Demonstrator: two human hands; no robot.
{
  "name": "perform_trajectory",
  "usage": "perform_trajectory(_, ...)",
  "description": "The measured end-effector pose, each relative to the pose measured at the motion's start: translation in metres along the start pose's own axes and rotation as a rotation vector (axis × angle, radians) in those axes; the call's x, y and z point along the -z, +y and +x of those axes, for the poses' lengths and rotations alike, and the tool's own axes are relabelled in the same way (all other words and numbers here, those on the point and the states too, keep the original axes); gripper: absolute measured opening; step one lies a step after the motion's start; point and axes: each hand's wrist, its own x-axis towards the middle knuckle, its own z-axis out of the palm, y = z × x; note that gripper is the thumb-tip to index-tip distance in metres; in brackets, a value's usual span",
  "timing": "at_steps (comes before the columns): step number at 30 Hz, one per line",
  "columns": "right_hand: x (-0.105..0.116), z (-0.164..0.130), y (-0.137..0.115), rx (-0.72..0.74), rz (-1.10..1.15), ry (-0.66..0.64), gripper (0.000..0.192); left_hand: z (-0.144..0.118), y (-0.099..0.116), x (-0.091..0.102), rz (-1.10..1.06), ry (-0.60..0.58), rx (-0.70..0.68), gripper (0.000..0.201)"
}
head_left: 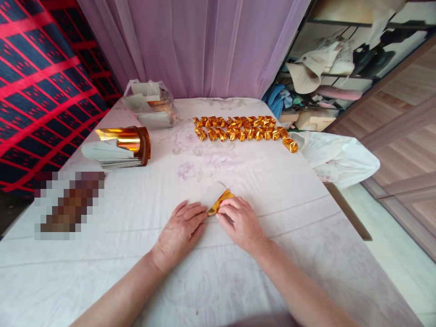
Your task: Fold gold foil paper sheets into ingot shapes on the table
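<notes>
On the table in front of me lies a sheet of gold foil paper (222, 202), its pale back up and one part folded over to show gold. My left hand (184, 227) rests flat at the sheet's left corner, fingers stretched out and their tips touching it. The fingers of my right hand (243, 222) are bent and pinch the folded gold part at its right side; they partly hide it. Beyond the hands, folded gold foil pieces (240, 132) stand in two rows, with one piece (290, 145) set slightly apart at the right end.
Left of the rows lies a curled stack of foil sheets (145, 145). Behind it sits a clear plastic bag (150, 104) of papers. A blurred-out patch (70, 204) covers something at the left. A white bag (340, 156) hangs beside the table's right edge, near shelves (337, 77).
</notes>
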Motion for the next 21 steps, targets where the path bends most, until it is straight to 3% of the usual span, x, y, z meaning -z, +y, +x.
perform_trajectory(6, -0.0038, -0.0018, -0.0022, -0.053, 0.033, 0.055, 0.013, -0.0004, 0.0028, 0.0009, -0.041, 0.023, 0.032, 0.029)
perform_trajectory(21, -0.0018, 0.0009, -0.0065, -0.104, 0.007, 0.029, 0.013, 0.0015, 0.0041, 0.0059, -0.07, 0.025, 0.057, 0.025)
